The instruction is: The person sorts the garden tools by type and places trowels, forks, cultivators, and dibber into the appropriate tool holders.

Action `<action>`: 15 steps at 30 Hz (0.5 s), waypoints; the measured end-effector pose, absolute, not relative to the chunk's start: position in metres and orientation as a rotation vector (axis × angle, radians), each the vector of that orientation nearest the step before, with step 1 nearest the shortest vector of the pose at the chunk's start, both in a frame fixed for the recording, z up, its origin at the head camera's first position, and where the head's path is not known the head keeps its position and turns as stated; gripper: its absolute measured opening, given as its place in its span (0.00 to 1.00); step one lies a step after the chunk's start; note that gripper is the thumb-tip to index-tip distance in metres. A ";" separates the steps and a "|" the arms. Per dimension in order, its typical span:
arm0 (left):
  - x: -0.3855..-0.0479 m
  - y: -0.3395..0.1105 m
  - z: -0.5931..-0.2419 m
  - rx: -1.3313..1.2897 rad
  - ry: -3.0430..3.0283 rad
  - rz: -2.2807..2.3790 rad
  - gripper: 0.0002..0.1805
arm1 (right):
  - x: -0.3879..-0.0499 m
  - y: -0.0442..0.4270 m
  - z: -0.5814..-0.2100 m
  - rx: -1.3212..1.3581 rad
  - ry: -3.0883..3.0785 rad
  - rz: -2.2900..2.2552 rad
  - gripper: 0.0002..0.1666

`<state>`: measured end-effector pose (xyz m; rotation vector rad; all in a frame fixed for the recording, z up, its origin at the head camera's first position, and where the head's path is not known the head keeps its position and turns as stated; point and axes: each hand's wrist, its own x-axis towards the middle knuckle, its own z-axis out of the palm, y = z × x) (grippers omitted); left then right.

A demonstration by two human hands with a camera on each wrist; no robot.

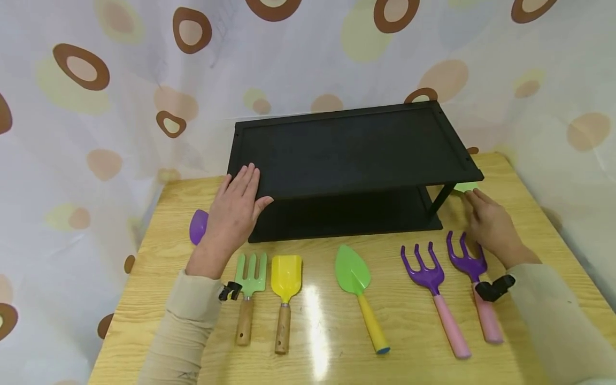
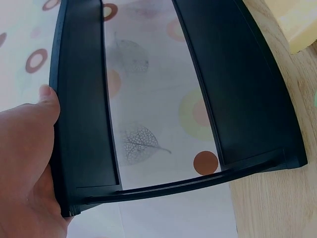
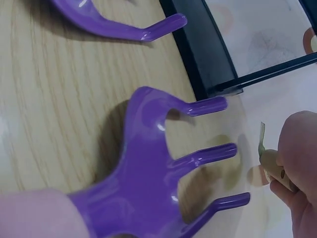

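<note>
The left hand (image 1: pixel 235 211) lies flat, fingers straight, on the left front corner of a black, two-tier rectangular rack (image 1: pixel 351 147). The rack's long axis runs left to right on the pale wooden counter (image 1: pixel 144 294), its right end slightly farther back. Right of it, a purple three-pronged metal fork with a pink handle (image 1: pixel 469 264) points its prongs rackward. Farthest right, beside the rack's right end, the right hand (image 1: pixel 498 227) pinches a light-green-bladed tool with a wooden handle (image 1: pixel 466 186); its blade, partly hidden, shows beyond the fingertips, so its exact heading is unclear.
</note>
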<state>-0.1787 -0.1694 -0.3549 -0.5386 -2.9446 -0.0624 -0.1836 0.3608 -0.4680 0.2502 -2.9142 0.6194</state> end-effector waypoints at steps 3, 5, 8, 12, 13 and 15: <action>-0.179 -0.170 -0.354 -0.535 -2.947 -0.057 0.39 | -0.181 0.359 -0.462 0.245 -2.913 0.615 0.28; -0.178 -0.170 -0.354 -0.537 -2.950 -0.061 0.39 | -0.179 0.358 -0.457 0.253 -2.898 0.601 0.28; -0.179 -0.170 -0.354 -0.538 -2.949 -0.064 0.39 | -0.176 0.357 -0.450 0.272 -2.869 0.579 0.28; -0.179 -0.169 -0.355 -0.543 -2.946 -0.066 0.39 | -0.173 0.355 -0.439 0.302 -2.820 0.542 0.27; -0.180 -0.169 -0.355 -0.543 -2.946 -0.064 0.39 | -0.173 0.355 -0.437 0.311 -2.807 0.536 0.27; -0.180 -0.169 -0.355 -0.541 -2.949 -0.068 0.39 | -0.171 0.354 -0.430 0.316 -2.790 0.529 0.27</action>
